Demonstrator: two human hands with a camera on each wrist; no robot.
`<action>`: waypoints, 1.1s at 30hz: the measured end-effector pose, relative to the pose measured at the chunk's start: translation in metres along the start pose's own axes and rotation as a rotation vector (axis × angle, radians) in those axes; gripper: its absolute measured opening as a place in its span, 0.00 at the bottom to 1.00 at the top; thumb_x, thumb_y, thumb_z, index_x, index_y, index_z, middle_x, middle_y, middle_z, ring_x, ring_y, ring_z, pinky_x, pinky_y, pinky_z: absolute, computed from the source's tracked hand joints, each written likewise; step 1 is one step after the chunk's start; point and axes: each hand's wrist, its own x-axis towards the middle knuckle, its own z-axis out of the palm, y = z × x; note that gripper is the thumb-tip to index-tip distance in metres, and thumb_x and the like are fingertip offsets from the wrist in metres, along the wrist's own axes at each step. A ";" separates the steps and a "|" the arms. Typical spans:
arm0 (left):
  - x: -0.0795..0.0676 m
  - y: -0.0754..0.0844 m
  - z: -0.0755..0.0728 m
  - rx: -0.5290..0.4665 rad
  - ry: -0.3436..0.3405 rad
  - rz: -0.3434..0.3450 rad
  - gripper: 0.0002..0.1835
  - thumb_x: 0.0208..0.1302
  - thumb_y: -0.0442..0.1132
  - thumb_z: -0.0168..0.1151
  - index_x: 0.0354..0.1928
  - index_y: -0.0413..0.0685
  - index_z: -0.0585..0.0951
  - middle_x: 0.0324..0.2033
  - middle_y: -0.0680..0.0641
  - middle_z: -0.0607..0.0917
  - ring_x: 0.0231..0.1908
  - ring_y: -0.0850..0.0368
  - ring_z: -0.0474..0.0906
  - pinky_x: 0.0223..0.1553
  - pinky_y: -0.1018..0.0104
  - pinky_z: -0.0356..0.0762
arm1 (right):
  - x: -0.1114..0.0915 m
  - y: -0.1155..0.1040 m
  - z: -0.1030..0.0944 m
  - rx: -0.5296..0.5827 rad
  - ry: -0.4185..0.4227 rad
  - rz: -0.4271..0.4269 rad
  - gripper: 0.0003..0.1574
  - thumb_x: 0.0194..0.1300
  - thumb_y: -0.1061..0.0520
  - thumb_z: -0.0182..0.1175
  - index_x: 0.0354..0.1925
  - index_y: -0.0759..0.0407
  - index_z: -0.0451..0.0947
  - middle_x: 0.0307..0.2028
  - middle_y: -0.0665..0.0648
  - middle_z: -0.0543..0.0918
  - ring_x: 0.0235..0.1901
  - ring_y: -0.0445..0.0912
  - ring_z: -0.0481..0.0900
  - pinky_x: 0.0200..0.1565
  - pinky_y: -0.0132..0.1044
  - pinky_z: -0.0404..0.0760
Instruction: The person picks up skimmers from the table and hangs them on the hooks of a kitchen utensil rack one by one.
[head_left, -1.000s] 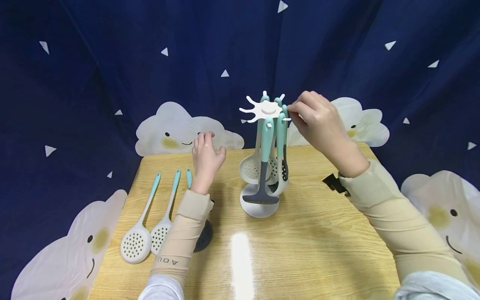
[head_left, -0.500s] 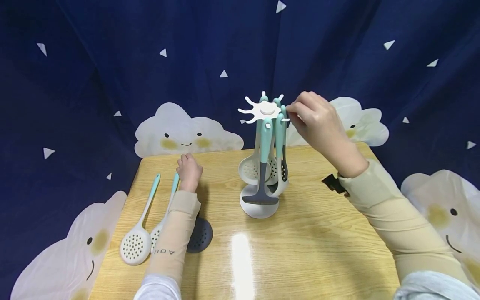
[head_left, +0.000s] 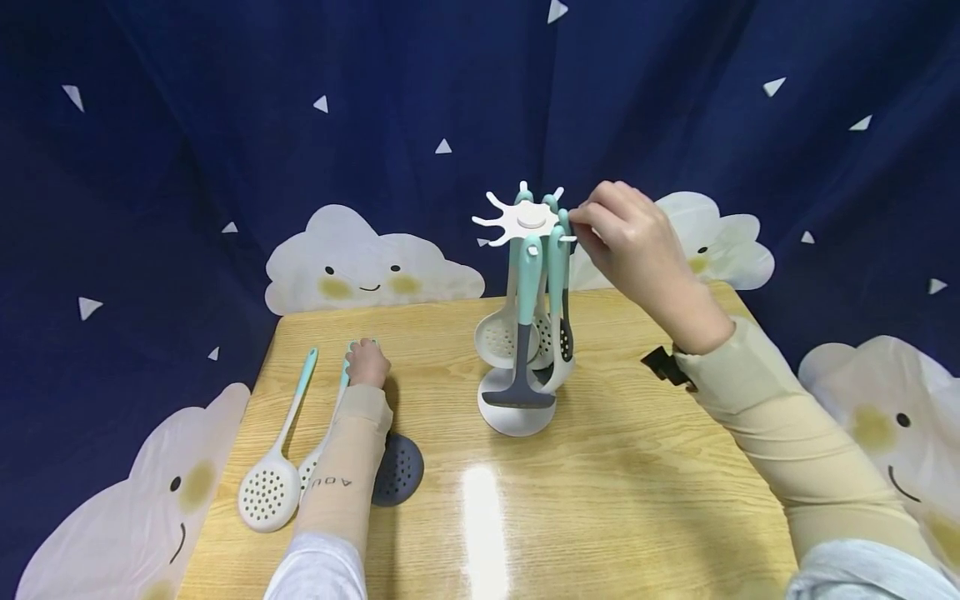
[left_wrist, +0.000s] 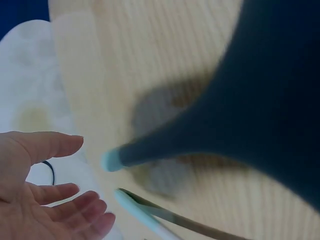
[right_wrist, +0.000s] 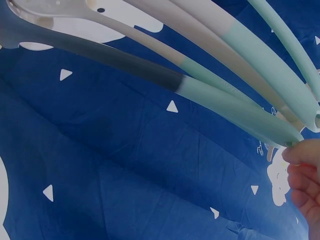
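Note:
My left hand (head_left: 367, 364) is low over the handle ends of a pale skimmer (head_left: 307, 467) and a dark skimmer (head_left: 399, 471) lying on the table. In the left wrist view, this hand (left_wrist: 55, 185) has its thumb spread from the fingers, just short of the dark skimmer's teal handle end (left_wrist: 112, 160). My right hand (head_left: 630, 250) is raised at the right side of a white utensil rack (head_left: 531, 218). Its thumb and fingers pinch the teal handle end (right_wrist: 287, 137) of a hanging dark slotted spoon (head_left: 567, 342).
Another pale skimmer (head_left: 268, 492) lies at the table's left. A dark turner (head_left: 520, 393), a pale ladle-shaped utensil (head_left: 495, 340) and other utensils hang on the rack, above its round white base (head_left: 517, 421). A blue curtain (head_left: 405, 100) with clouds stands behind the table.
My left hand has come down and to the left, from above the table's back edge to the skimmers' handle ends. The right hand has stayed at the rack.

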 end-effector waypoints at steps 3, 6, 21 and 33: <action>0.003 -0.006 0.003 -0.008 -0.025 -0.016 0.23 0.62 0.31 0.51 0.55 0.23 0.61 0.55 0.27 0.62 0.55 0.31 0.60 0.52 0.44 0.67 | 0.000 0.001 -0.001 -0.014 -0.019 -0.011 0.03 0.52 0.75 0.58 0.27 0.72 0.77 0.25 0.63 0.75 0.24 0.54 0.70 0.27 0.41 0.69; 0.008 -0.011 0.006 0.012 -0.052 -0.028 0.24 0.60 0.31 0.52 0.54 0.21 0.62 0.53 0.24 0.64 0.54 0.30 0.62 0.52 0.45 0.66 | 0.001 0.001 -0.001 -0.033 -0.039 -0.021 0.03 0.53 0.75 0.57 0.28 0.72 0.77 0.26 0.63 0.75 0.24 0.54 0.70 0.27 0.40 0.69; 0.138 -0.110 0.108 0.050 -0.017 0.062 0.16 0.55 0.33 0.55 0.42 0.25 0.75 0.35 0.30 0.79 0.33 0.42 0.77 0.34 0.56 0.76 | 0.001 0.001 -0.003 -0.041 -0.050 -0.019 0.03 0.53 0.75 0.57 0.28 0.72 0.77 0.26 0.63 0.75 0.24 0.54 0.70 0.27 0.40 0.70; 0.132 -0.106 0.109 0.003 0.024 0.063 0.12 0.54 0.29 0.54 0.38 0.26 0.77 0.32 0.31 0.80 0.29 0.42 0.77 0.29 0.54 0.76 | 0.000 0.001 -0.003 -0.045 -0.052 -0.020 0.03 0.53 0.75 0.57 0.28 0.72 0.77 0.26 0.63 0.74 0.24 0.54 0.70 0.27 0.40 0.69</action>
